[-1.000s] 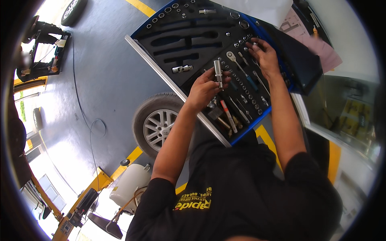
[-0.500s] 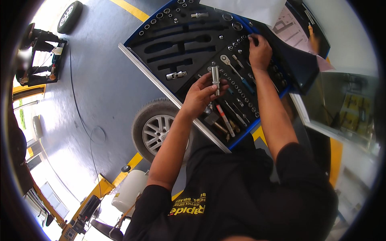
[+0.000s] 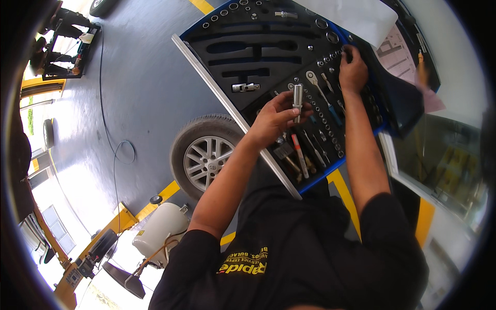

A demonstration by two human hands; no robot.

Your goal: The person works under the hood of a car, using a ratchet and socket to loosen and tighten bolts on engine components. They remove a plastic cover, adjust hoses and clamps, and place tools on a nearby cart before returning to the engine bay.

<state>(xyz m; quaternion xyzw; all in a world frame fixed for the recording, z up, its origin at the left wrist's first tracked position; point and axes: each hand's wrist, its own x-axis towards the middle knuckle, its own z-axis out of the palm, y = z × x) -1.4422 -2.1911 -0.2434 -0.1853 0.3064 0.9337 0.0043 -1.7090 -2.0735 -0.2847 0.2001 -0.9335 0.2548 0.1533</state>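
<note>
An open tool drawer [image 3: 227,77] with black foam cut-outs and a blue rim holds sockets, bits and a ratchet [image 3: 318,88]. My left hand [image 3: 276,119] hovers over the drawer's near part and grips a silver cylindrical tool [image 3: 298,99] upright between thumb and fingers. My right hand [image 3: 353,70] rests further back on the right, fingertips down on a row of small sockets [image 3: 330,56]. Whether it has picked one up is hidden by the fingers.
A car wheel with a silver alloy rim [image 3: 204,155] lies on the grey floor below the drawer. A white canister [image 3: 157,232] stands at lower left, with a black cable [image 3: 116,155] trailing across the floor. White paper [image 3: 356,15] and a pink sheet [image 3: 408,62] lie at the drawer's far right.
My right hand has slid further back along the socket rows. My left hand still holds the silver tool, now raised a little and more upright.
</note>
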